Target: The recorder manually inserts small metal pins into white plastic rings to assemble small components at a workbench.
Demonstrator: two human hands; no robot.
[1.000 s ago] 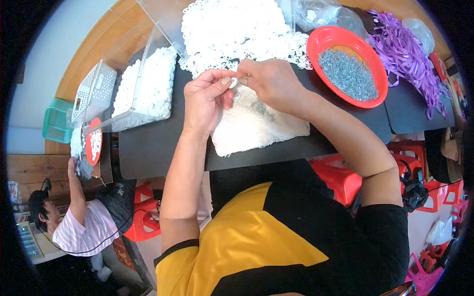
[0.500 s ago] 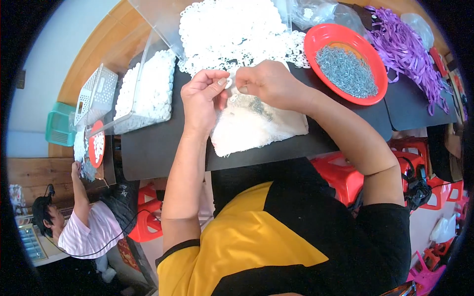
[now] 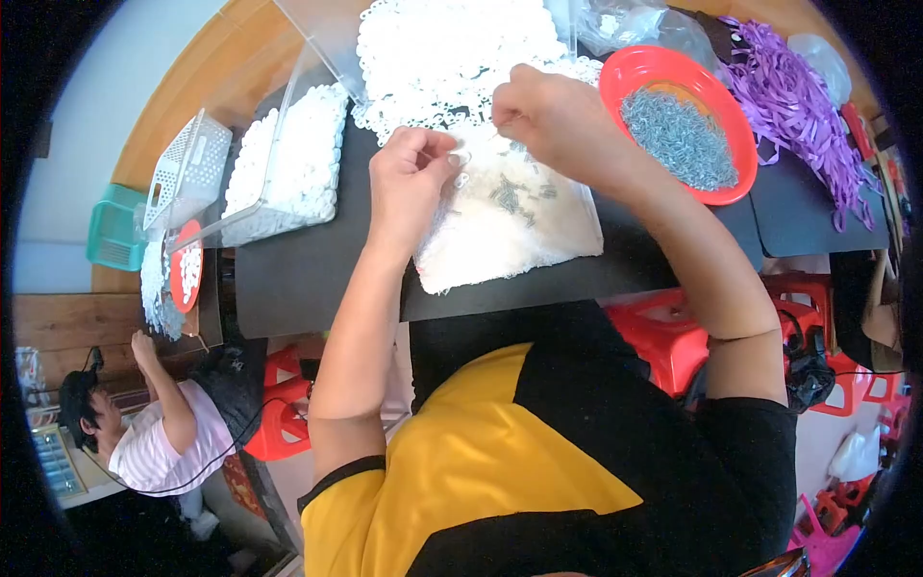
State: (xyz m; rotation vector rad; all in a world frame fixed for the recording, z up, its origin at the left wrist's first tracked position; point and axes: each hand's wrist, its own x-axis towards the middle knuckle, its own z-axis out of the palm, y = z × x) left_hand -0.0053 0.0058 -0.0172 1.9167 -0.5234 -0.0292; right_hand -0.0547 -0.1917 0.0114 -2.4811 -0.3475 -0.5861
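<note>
My left hand [image 3: 411, 183] is above a cream cloth [image 3: 505, 255], thumb and forefinger pinched on a small white plastic ring [image 3: 463, 156]. To its right, my right hand [image 3: 558, 120] hovers near the far edge of the cloth, its fingers closed together. Whatever the right fingertips hold is hidden. Small metal pieces [image 3: 524, 197] lie scattered on the cloth. Beyond the hands spreads a large heap of white plastic rings [image 3: 461, 48], partly inside a clear bin.
A red basin [image 3: 745, 159] of small metal pieces [image 3: 678, 139] stands at right, beside purple straps [image 3: 798, 106]. Left is a clear bin of white pieces [image 3: 284, 159]. Farther left, a person [image 3: 168, 433] works at another table. Red stools [image 3: 663, 341] stand right.
My right hand has moved up and right, away from the left. My left hand has shifted slightly right. At far left, the other person's arm has drawn back a little.
</note>
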